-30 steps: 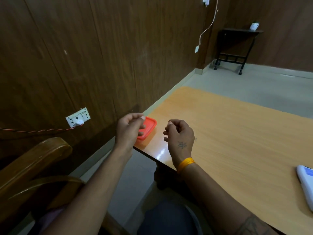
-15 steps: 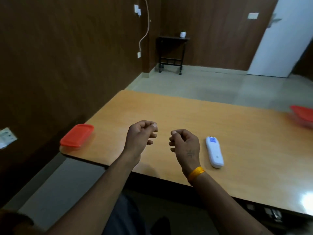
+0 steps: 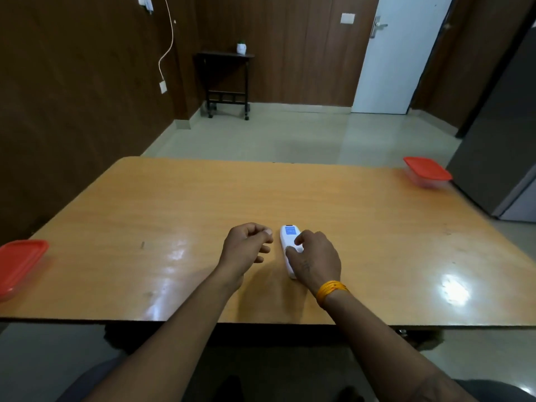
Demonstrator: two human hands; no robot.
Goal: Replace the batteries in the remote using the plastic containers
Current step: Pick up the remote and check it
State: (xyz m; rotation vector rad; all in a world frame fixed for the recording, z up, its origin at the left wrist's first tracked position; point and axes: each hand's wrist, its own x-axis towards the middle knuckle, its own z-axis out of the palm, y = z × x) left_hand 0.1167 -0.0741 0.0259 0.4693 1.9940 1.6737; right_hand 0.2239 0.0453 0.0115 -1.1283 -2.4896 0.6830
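Two hands: both over the table (image 3: 377,227)
Right hand (image 3: 314,256): fingers curled onto the remote (image 3: 290,236), touching it
Left hand (image 3: 246,246): loosely curled, empty, at the remote's 9 o'clock

bare table (image 3: 203,204) between corner containers (image 3: 427,172); remote (image 3: 288,242) central
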